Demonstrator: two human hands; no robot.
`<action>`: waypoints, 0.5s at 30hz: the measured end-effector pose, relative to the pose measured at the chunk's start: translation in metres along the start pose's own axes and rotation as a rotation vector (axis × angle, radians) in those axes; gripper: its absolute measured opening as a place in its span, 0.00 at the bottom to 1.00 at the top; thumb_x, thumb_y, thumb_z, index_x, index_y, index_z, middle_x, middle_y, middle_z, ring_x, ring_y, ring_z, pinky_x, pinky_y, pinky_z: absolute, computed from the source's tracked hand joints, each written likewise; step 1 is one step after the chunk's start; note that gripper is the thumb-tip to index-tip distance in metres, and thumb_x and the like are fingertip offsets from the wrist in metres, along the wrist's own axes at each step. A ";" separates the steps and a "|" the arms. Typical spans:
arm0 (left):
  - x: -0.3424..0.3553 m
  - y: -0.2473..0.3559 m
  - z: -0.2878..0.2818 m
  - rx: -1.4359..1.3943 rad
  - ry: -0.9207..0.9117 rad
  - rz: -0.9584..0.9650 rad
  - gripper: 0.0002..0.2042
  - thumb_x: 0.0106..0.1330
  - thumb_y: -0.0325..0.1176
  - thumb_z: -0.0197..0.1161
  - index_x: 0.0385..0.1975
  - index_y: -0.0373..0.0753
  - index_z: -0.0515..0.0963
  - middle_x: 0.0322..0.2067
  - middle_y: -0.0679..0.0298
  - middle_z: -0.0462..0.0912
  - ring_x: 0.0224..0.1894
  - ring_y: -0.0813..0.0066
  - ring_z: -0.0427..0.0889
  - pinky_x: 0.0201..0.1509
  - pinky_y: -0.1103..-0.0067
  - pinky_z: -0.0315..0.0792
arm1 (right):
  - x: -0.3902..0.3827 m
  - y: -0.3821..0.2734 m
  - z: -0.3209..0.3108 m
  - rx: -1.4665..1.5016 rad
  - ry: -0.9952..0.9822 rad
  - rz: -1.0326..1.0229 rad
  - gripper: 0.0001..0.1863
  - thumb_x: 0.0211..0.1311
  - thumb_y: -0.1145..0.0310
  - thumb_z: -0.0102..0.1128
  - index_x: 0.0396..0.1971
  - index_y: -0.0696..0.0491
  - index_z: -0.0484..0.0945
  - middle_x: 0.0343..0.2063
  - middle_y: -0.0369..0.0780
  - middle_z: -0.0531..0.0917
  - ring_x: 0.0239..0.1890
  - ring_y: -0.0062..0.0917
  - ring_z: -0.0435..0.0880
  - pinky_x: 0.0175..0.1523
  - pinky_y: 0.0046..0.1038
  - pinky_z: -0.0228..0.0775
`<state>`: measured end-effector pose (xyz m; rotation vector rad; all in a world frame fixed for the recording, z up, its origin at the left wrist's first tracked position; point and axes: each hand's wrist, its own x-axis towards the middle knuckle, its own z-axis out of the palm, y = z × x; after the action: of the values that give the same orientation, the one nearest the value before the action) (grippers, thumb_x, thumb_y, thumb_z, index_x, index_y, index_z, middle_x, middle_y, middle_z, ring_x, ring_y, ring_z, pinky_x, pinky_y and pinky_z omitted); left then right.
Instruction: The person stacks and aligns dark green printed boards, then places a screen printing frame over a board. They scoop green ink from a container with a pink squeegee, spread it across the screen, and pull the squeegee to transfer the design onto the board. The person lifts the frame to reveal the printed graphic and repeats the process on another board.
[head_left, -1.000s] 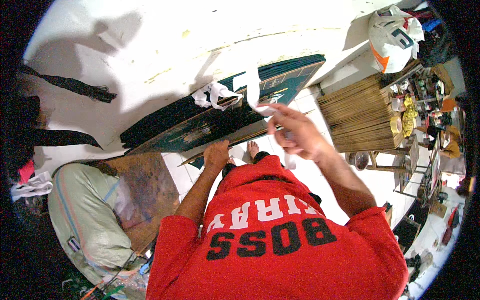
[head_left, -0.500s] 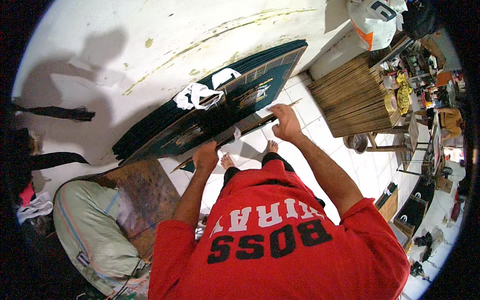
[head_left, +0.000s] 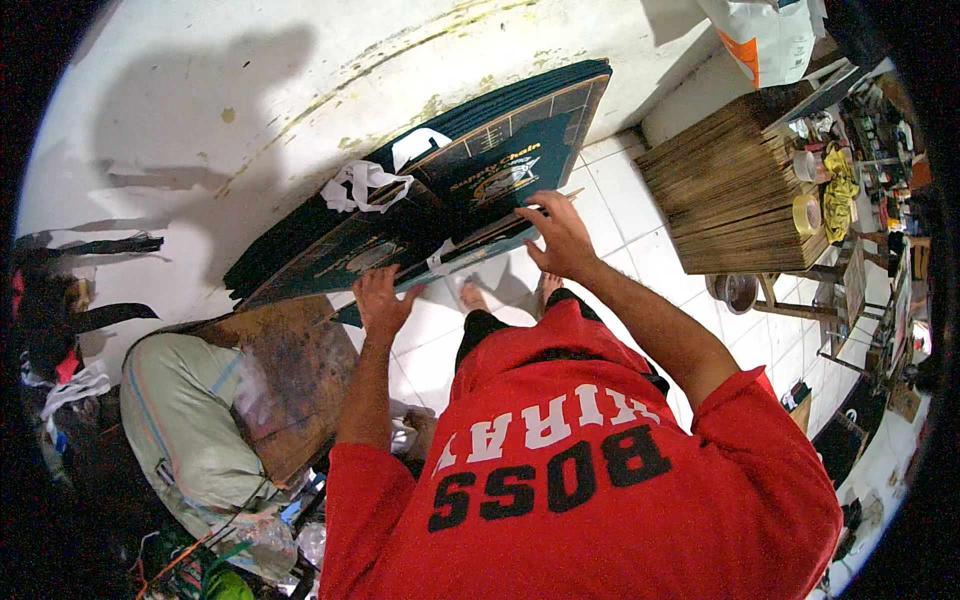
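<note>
A stack of large dark green panels (head_left: pixel 490 185) with gold and white print leans against the wall in front of me. White fabric straps (head_left: pixel 366 186) hang over the stack's top edge. Low against its front lies another panel, seen nearly edge-on (head_left: pixel 490 240), with a small white strap (head_left: pixel 440 254) near its middle. My left hand (head_left: pixel 382 303) is at the left part of this panel, fingers spread. Above its right part is my right hand (head_left: pixel 560 238), fingers apart and loosely curved. Neither hand grips anything; whether the fingertips touch the panel I cannot tell.
To the right, a thick stack of brown boards (head_left: pixel 730 190) rests on a wooden stand, with a tape roll (head_left: pixel 806 214) and a yellow cloth (head_left: pixel 838 195) beside it. A stuffed pale green sack (head_left: pixel 200 420) and a stained brown board (head_left: pixel 290 390) are at lower left.
Both hands have let go of the thin panel held edge-on, which now rests against the stack's front. My left hand has opened and moved slightly left; my right has moved slightly left.
</note>
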<state>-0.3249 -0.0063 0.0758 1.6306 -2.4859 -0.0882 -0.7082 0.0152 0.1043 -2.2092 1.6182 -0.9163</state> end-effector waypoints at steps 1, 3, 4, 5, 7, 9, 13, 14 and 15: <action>0.000 0.004 0.001 -0.010 0.025 -0.028 0.22 0.67 0.51 0.66 0.51 0.41 0.81 0.48 0.61 0.83 0.57 0.57 0.77 0.64 0.56 0.62 | -0.006 0.000 -0.002 -0.032 -0.036 -0.004 0.35 0.46 0.73 0.71 0.59 0.53 0.75 0.56 0.47 0.74 0.62 0.46 0.72 0.68 0.45 0.67; 0.002 0.009 0.002 -0.016 0.001 -0.075 0.21 0.70 0.53 0.63 0.46 0.39 0.83 0.47 0.59 0.85 0.55 0.56 0.78 0.64 0.56 0.62 | -0.014 -0.001 -0.002 -0.110 -0.138 0.052 0.33 0.50 0.72 0.71 0.60 0.53 0.76 0.58 0.45 0.73 0.65 0.43 0.71 0.68 0.44 0.66; 0.003 0.011 0.002 -0.047 -0.043 -0.122 0.21 0.71 0.53 0.62 0.44 0.39 0.84 0.46 0.59 0.85 0.55 0.56 0.78 0.65 0.57 0.62 | -0.017 -0.003 -0.002 -0.127 -0.101 0.015 0.32 0.52 0.73 0.68 0.61 0.53 0.75 0.59 0.45 0.73 0.65 0.43 0.70 0.69 0.43 0.66; 0.005 0.011 0.002 -0.068 -0.060 -0.164 0.21 0.71 0.53 0.61 0.43 0.39 0.84 0.46 0.58 0.86 0.54 0.56 0.78 0.65 0.57 0.62 | -0.019 -0.004 0.000 -0.159 -0.100 0.017 0.32 0.53 0.73 0.68 0.62 0.53 0.75 0.59 0.45 0.73 0.65 0.43 0.71 0.69 0.43 0.66; 0.008 0.011 0.003 -0.070 -0.072 -0.191 0.22 0.73 0.55 0.58 0.42 0.40 0.86 0.44 0.58 0.86 0.55 0.56 0.77 0.67 0.53 0.59 | -0.021 -0.008 0.003 -0.228 -0.101 0.030 0.32 0.53 0.73 0.67 0.62 0.53 0.74 0.59 0.45 0.74 0.65 0.43 0.71 0.69 0.44 0.66; 0.010 0.010 0.002 -0.015 -0.120 -0.215 0.23 0.73 0.56 0.56 0.44 0.41 0.86 0.45 0.58 0.86 0.56 0.56 0.77 0.68 0.49 0.57 | -0.022 -0.012 0.005 -0.228 -0.107 0.049 0.31 0.54 0.72 0.67 0.61 0.53 0.74 0.59 0.45 0.74 0.65 0.43 0.71 0.70 0.44 0.66; 0.011 0.011 0.001 0.024 -0.180 -0.243 0.27 0.73 0.60 0.54 0.51 0.42 0.83 0.55 0.56 0.81 0.63 0.53 0.71 0.71 0.46 0.52 | -0.023 -0.015 0.007 -0.189 -0.066 0.064 0.28 0.54 0.69 0.68 0.58 0.54 0.75 0.56 0.46 0.76 0.63 0.43 0.73 0.68 0.45 0.66; 0.011 0.011 0.001 -0.020 -0.171 -0.249 0.27 0.72 0.60 0.54 0.52 0.41 0.83 0.56 0.55 0.80 0.64 0.53 0.70 0.71 0.46 0.52 | -0.022 -0.016 0.008 -0.157 -0.083 0.083 0.28 0.54 0.67 0.70 0.57 0.53 0.76 0.54 0.46 0.77 0.62 0.42 0.74 0.67 0.45 0.67; 0.010 0.011 0.001 -0.051 -0.178 -0.257 0.28 0.72 0.60 0.55 0.52 0.41 0.83 0.57 0.54 0.80 0.65 0.52 0.70 0.72 0.46 0.51 | -0.022 -0.017 0.009 -0.124 -0.099 0.101 0.27 0.55 0.65 0.71 0.55 0.53 0.76 0.52 0.46 0.78 0.60 0.42 0.74 0.66 0.45 0.67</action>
<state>-0.3393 -0.0112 0.0779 1.9918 -2.3569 -0.3399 -0.6935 0.0396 0.0988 -2.1918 1.7652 -0.6856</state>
